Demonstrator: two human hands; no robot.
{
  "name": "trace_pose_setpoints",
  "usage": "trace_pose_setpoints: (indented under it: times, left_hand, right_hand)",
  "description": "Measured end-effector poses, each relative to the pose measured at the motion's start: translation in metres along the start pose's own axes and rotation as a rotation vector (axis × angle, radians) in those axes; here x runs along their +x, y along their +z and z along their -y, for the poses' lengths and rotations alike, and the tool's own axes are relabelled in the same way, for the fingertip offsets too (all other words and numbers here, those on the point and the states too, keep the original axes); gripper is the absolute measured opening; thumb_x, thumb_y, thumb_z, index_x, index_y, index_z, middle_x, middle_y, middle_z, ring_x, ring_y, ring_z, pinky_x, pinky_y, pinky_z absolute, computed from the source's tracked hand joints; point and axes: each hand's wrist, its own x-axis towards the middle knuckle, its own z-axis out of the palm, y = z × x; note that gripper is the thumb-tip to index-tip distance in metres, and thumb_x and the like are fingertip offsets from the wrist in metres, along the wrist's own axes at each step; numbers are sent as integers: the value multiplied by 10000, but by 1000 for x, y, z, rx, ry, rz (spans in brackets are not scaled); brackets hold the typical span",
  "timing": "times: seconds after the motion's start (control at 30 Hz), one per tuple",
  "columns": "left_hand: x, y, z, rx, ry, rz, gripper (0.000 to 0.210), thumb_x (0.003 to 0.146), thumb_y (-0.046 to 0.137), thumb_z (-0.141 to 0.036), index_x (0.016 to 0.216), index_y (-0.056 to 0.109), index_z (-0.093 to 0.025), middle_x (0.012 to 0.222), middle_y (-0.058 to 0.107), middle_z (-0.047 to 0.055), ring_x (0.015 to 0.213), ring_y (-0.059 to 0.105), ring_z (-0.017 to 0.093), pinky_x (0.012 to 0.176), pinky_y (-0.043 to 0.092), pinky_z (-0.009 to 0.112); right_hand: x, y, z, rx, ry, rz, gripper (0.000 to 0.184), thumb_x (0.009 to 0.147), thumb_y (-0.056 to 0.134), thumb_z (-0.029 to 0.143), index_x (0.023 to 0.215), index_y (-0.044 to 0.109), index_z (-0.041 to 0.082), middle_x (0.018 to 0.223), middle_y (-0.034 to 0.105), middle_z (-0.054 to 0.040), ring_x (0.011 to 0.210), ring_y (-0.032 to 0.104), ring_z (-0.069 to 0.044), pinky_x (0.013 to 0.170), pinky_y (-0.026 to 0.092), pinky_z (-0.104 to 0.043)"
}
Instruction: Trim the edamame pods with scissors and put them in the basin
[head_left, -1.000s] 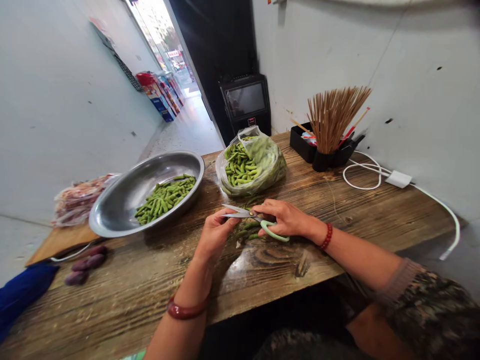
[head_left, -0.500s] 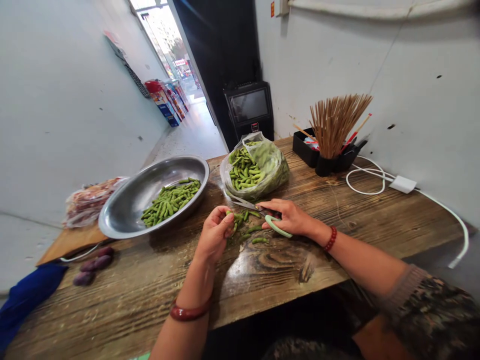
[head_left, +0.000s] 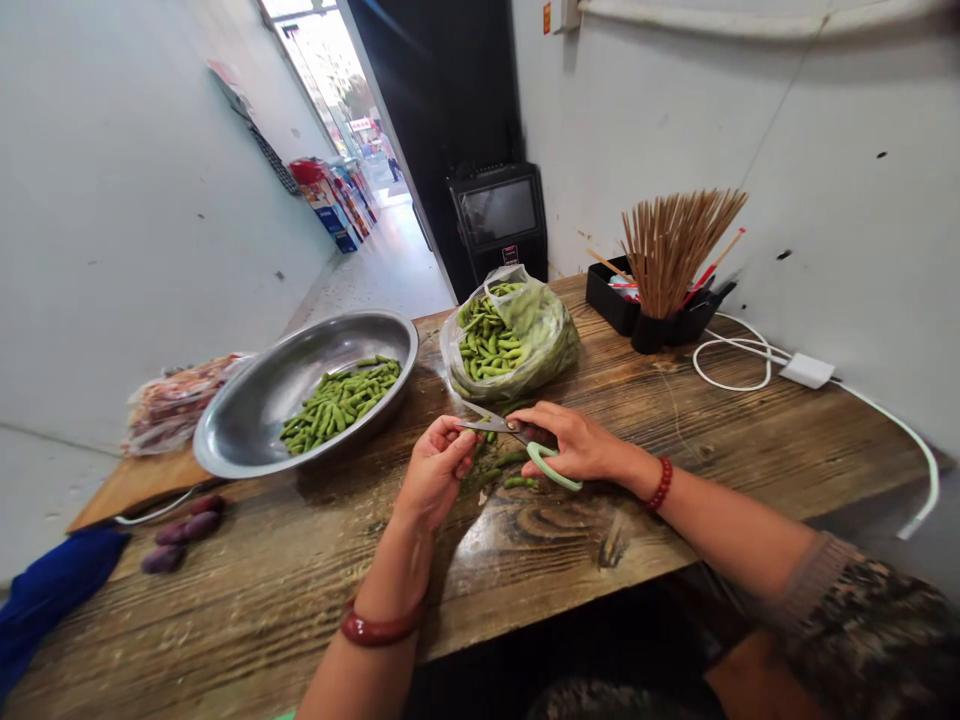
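Observation:
My right hand (head_left: 574,442) grips a pair of scissors (head_left: 553,466) with pale green handles, their blades parted and pointing left. The blade tips reach the fingers of my left hand (head_left: 435,470), which are pinched together on an edamame pod, mostly hidden by the fingers. A few loose edamame pods (head_left: 519,482) lie on the wooden table under the scissors. Behind my hands stands a clear plastic bag (head_left: 551,340) full of pods. To the left, a wide steel basin (head_left: 247,420) holds a heap of edamame pods (head_left: 341,402).
Purple-red oval items (head_left: 187,528) and a blue cloth (head_left: 64,575) lie at the left, near a bagged reddish item (head_left: 180,400) on a wooden board. At the right are a bundle of thin sticks (head_left: 671,250), a black caddy (head_left: 611,298) and a white cable (head_left: 889,410) with an adapter.
The scissors' blades have opened wider and come left to my left hand's fingertips. My left hand has shifted slightly.

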Motion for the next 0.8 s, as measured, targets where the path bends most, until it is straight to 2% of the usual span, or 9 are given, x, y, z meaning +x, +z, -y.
trace_pose_setpoints:
  times: [0.27,0.63,0.8]
  left_hand:
    - [0,2,3,69,20,32,294,651,804,-269,788,575,-147,674,636,-4,465,433,36,411,266,147]
    - [1,0,1,6,26,11,262,651,800,-243,783,595,-148,628,574,-26,460,399,31,413,254,151]
    - [2,-2,-1,-69,39,-6,254,653,801,-237,813,629,-140,557,488,-52,450,360,29,411,250,140]
  right_hand:
    - [0,-1,1,-4,4,-7,635,736,746,451,1270,537,177,948,598,-59,794,567,-167,717,481,-290]
    - [0,-1,-2,17,-16,-45,571,751,740,435,1235,595,170,887,622,-51,744,570,-150,687,485,-266]
    - [0,-1,-1,25,-6,-24,563,751,743,419,1227,606,152,852,627,-47,721,572,-144,673,479,-256]
